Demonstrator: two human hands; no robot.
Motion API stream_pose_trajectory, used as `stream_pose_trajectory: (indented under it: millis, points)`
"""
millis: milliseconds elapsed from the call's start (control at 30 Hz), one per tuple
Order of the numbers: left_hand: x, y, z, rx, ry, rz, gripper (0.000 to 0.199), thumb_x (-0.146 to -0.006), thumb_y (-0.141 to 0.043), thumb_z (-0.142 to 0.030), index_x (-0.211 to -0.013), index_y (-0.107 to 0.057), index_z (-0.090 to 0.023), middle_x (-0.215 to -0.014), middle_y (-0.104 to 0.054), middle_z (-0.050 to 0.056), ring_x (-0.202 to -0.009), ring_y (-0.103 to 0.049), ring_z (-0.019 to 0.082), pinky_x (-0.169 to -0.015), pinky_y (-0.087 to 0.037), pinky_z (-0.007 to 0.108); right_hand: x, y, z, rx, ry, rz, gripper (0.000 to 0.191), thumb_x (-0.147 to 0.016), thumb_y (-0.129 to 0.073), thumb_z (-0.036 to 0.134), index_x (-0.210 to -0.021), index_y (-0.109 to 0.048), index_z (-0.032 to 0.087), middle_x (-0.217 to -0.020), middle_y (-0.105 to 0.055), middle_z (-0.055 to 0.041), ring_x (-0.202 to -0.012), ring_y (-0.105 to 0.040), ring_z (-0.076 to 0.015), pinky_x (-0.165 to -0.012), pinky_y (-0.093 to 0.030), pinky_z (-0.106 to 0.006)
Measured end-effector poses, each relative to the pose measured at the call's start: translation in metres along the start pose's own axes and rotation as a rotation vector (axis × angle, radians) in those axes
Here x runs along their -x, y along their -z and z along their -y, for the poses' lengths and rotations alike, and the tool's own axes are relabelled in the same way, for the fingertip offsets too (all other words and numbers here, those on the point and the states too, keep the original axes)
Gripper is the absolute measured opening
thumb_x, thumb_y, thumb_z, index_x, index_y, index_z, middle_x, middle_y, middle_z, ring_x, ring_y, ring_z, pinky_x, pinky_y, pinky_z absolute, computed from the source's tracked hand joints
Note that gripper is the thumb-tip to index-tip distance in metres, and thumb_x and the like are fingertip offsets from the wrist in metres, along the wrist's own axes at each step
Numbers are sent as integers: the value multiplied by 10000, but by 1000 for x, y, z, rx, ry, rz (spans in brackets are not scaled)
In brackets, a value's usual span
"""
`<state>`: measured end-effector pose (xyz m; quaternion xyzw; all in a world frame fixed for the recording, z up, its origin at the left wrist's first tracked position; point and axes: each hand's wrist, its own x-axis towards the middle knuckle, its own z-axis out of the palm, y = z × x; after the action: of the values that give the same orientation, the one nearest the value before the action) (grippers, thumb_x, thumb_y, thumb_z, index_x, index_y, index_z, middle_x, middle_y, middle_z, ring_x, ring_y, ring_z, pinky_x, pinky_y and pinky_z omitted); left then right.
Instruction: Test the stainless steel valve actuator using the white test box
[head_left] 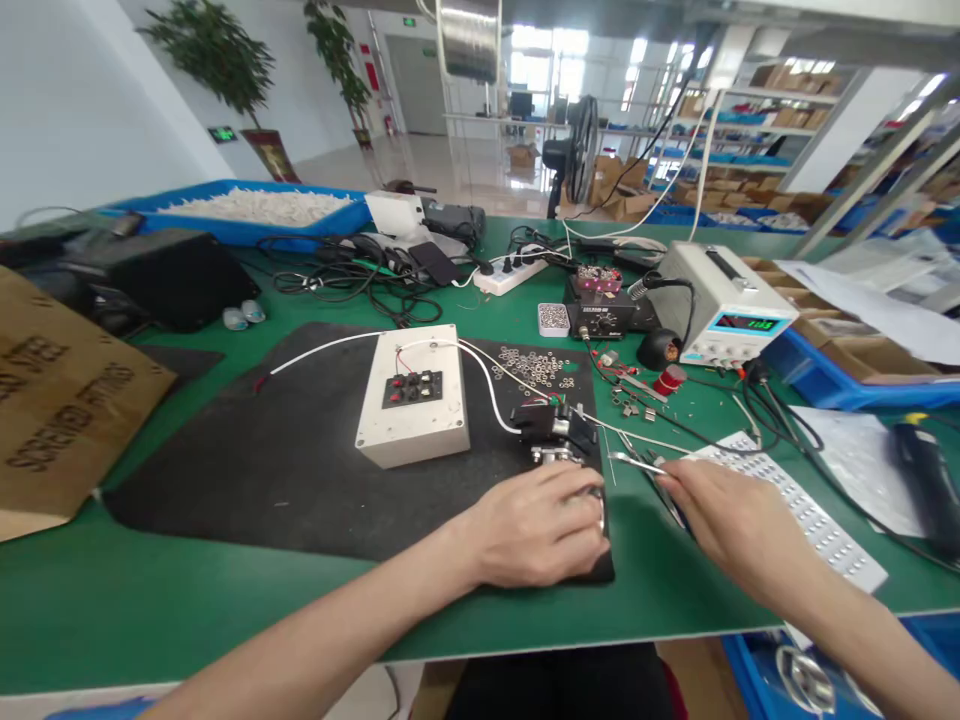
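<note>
My left hand (544, 525) is closed around a part at the right edge of the black mat (315, 480). Its fingers hide most of that part; a shiny bit shows past the fingertips. Just beyond it sits a black device (559, 425) with a silver metal fitting (556, 455), joined to a white cable (491, 375). My right hand (739, 520) grips a small silver wrench (636, 462), its head pointing left toward the device. Under and beside that hand lie dark-handled pliers (670, 502), partly covered. A light grey box (412, 425) with a small terminal panel (412, 389) stands on the mat.
Many small metal rings (536, 368) lie scattered behind the device. A power supply (724, 305) with a lit display stands at the right, near a soldering station (600, 315). A white perforated board (802, 505) lies beyond my right hand. A cardboard box (67, 420) is at left.
</note>
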<state>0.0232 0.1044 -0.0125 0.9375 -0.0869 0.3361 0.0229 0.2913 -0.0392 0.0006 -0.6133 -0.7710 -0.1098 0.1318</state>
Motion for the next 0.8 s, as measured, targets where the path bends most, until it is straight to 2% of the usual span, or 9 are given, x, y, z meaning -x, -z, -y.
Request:
stream_pose_trajectory:
  millis: [100,167,300,400,500,567,633,733,800]
  points:
    - [21,4,1,142,189,-232,254,-914,-777,-210,-1061,-572,-181,-1148,-677,128,-1288,-648,292,-1060,-604,453,21,-11,-9,78,-56,-36,213,-1150,-476,338,-1176,-613,176,-1006,-709,-80,-874,-675,-228,-746,-427,-340]
    - [35,9,0,212,362,-320,429,-876,-806,-196,-1206,-532,-187,-1267,-632,172,-1300,-640,299,-1058,-605,474,27,-22,-12,116,-47,-34,223,-1147,-475,332,-1192,-624,172,-1032,-709,-85,-933,-676,-247,-783,-453,-356]
    - [48,27,-6,277,596,-246,724,-880,-816,-239,-1490,-428,-197,-1437,-581,185,-1383,-578,307,-1162,-526,490,19,-35,-6,194,-5,-23,231,-1132,-494,311,-1156,-667,161,-973,-689,-87,-960,-650,-285,-749,-452,-384]
    - [45,39,-8,314,676,-148,742,-905,-805,-283,-1538,-420,-227,-1468,-587,142,-1375,-584,279,-1185,-499,435,5,-37,2,244,-3,-11,250,-1123,-498,311,-1128,-700,164,-970,-689,-98,-947,-636,-311,-726,-451,-412]
    - [38,43,-9,353,733,-101,712,-899,-816,-299,-1510,-452,-257,-1384,-641,90,-1281,-633,245,-1128,-521,392,-8,-37,11,160,-40,-15,294,-1117,-507,366,-1138,-714,159,-1043,-709,-117,-986,-636,-338,-825,-489,-474]
    - [35,41,-11,350,798,-125,637,-872,-821,-265,-1425,-504,-264,-1280,-673,58,-1174,-669,223,-1047,-546,372,-16,-40,19,-65,-129,-46,338,-1109,-521,450,-1146,-717,178,-1116,-720,-113,-1052,-648,-340,-921,-502,-506]
    - [34,35,-14,331,827,-208,527,-853,-809,-222,-1302,-536,-255,-1195,-679,43,-1093,-682,209,-978,-558,361,-28,-45,30,-419,-324,-22,412,-1083,-540,570,-1181,-716,211,-1139,-733,-96,-1041,-681,-311,-939,-532,-488]
    - [32,23,-21,295,747,-396,449,-862,-789,-178,-1211,-512,-232,-1149,-666,63,-1079,-674,209,-959,-570,370,-53,-51,50,-1036,-647,141,639,-991,-585,745,-1307,-673,197,-1159,-745,-133,-987,-721,-294,-855,-595,-442]
    - [29,16,-23,257,673,-480,418,-862,-785,-157,-1162,-503,-223,-1113,-667,72,-1059,-670,209,-939,-585,373,-73,-51,64,-1395,-759,206,731,-955,-635,762,-1401,-614,183,-1240,-731,-160,-1068,-724,-303,-862,-611,-422]
